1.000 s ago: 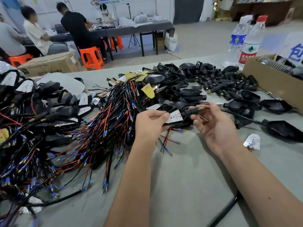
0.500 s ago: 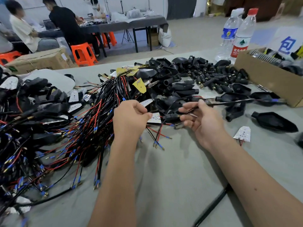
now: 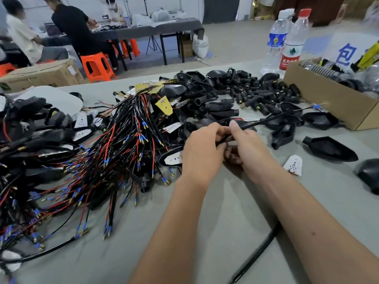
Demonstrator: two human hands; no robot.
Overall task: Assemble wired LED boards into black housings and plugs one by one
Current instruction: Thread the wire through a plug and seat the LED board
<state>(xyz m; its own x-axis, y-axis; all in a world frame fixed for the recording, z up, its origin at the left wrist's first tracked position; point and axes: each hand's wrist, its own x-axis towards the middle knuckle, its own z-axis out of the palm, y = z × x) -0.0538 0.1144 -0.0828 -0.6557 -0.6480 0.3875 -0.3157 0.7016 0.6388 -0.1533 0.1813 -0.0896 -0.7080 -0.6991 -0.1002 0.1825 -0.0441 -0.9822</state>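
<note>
A grey table point(image 3: 205, 232) is seen to fill most of the view. Its nine o'clock side is covered by a large tangle of black and red wires point(image 3: 98, 160) tipped with blue sleeves and brass pins, mixed with white LED boards and black shells. Toward twelve o'clock a heap of black housings point(image 3: 196, 93) is piled, with a scatter of small black plugs point(image 3: 264, 95) just beside it toward one o'clock. A cardboard box point(image 3: 332, 103) is set at two o'clock, and two water bottles point(image 3: 287, 39) are stood behind it. Loose housings are laid near three o'clock, among them one open shell point(image 3: 330, 148), and a single white LED board point(image 3: 293, 164) is laid between that shell and the right forearm.

At the centre the two hands are brought together, touching. The left hand point(image 3: 202, 152) is curled, its fingers closed round one end of a black sheathed wire point(image 3: 266, 121). The right hand point(image 3: 249, 147) is curled too, with the thumb raised and pressed against the same wire, which is run out from between the hands toward two o'clock and is ended in a blue sleeve near the box. What is held beneath the fingers cannot be told. A white LED board point(image 3: 174, 158) is laid just beside the left hand at nine o'clock
</note>
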